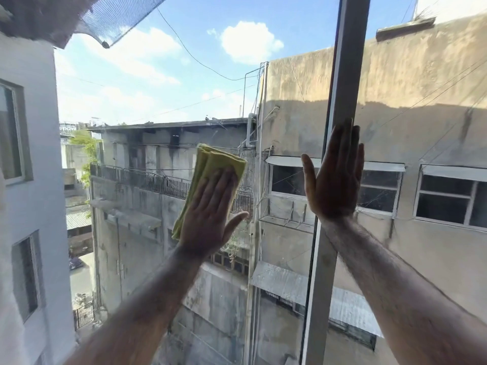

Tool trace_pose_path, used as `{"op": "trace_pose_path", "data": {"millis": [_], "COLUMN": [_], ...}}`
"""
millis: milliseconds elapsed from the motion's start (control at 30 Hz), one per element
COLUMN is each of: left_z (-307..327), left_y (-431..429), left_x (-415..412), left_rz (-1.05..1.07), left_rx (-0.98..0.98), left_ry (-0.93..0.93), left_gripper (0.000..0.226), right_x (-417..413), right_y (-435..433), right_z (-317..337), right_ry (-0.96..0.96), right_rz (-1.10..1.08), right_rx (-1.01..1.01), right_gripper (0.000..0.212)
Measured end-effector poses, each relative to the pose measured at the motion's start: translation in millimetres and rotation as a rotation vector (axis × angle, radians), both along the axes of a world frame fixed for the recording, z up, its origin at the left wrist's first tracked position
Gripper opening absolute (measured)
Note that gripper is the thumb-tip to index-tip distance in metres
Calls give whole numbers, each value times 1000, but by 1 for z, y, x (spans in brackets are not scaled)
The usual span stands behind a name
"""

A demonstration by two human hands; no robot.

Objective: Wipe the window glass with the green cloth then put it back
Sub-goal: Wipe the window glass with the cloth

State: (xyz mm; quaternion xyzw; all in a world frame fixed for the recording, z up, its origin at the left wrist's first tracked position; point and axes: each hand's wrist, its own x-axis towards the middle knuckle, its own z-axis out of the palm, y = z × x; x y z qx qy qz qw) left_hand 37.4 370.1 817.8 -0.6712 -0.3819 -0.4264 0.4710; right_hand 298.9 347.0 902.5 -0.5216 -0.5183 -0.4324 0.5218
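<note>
A folded green cloth (pixel 210 164) lies flat against the window glass (pixel 158 88) at the middle of the view. My left hand (pixel 210 209) presses on the cloth with flat, spread fingers and covers its lower half. My right hand (pixel 334 177) is open, palm forward, resting on the grey vertical window frame (pixel 347 75) and the glass beside it. Both forearms reach up from the bottom of the view.
The grey frame bar splits the window into a wide left pane and a right pane (pixel 421 101). Through the glass I see concrete buildings (pixel 303 83), cables and sky. A dark net (pixel 116 19) hangs at the top left outside.
</note>
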Motion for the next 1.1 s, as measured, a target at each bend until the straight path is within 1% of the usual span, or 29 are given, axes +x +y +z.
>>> {"op": "trace_pose_path", "data": {"millis": [67, 100, 133, 167, 200, 233, 267, 333, 367, 400, 433, 500, 567, 600, 700, 733, 767, 833, 900, 967, 1033, 1100], "left_z": [36, 60, 84, 104, 118, 126, 125, 100, 81, 61, 40, 8, -2, 2, 48, 69, 92, 132, 156, 152, 122, 77], "left_y": [1, 1, -1, -2, -2, -3, -2, -1, -1, -1, -1, -1, 1, 1, 1, 0, 0, 0, -2, -4, -5, -5], "left_x": [-9, -8, -4, 2, 12, 23, 34, 49, 49, 43, 32, 1, -30, -42, -56, -54, -51, -37, -15, 8, 21, 11], "left_rz": [41, 40, 27, 20, 21, 28, 34, 22, 15, 17, 26, 36, 69, 96, 112, 108, 104, 87, 72, 54, 25, 17], "left_rx": [-36, -48, -56, -54, -50, -42, -31, 1, 6, -4, -17, -21, -1, 5, -23, -34, -35, -22, -13, -10, 3, 10], "left_ry": [-288, -378, -422, -424, -384, -294, -157, 174, 305, 381, 399, 303, 121, 18, -313, -392, -440, -456, -372, -181, 73, 287], "left_gripper": [82, 83, 84, 85, 85, 85, 85, 85, 84, 83, 83, 82, 83, 84, 87, 86, 86, 85, 84, 85, 87, 88], "right_x": [0, 0, 0, 0, 0, 0, 0, 0, -1, -1, -1, -2, -1, -1, -1, -1, -1, 0, 0, 1, 1, 1], "right_y": [0, 0, 0, 0, 0, 0, 0, 0, 0, -1, -1, -2, -2, -2, -1, -1, -2, -1, -1, 0, 1, 1], "right_z": [0, 0, 0, 0, 0, 0, 0, 0, 0, 0, 0, -1, 0, 0, 0, 0, 0, 0, 1, 0, 0, 0], "right_ry": [-2, 0, 3, 5, 5, 4, 3, 4, 2, 2, 2, 2, 3, 4, 4, 4, 3, 0, -1, -2, -2, -1], "right_rz": [-3, -6, -9, -9, -8, -7, -8, -12, -15, -19, -22, -22, -20, -19, -21, -20, -17, -17, -21, -23, -26, -19], "right_rx": [-4, -2, 0, 0, -3, -7, -9, -4, -2, -2, -6, -15, -21, -23, -24, -21, -19, -17, -20, -20, -11, 7], "right_gripper": [85, 85, 85, 85, 85, 85, 85, 85, 85, 85, 85, 85, 85, 85, 85, 85, 86, 86, 86, 86, 85, 84]}}
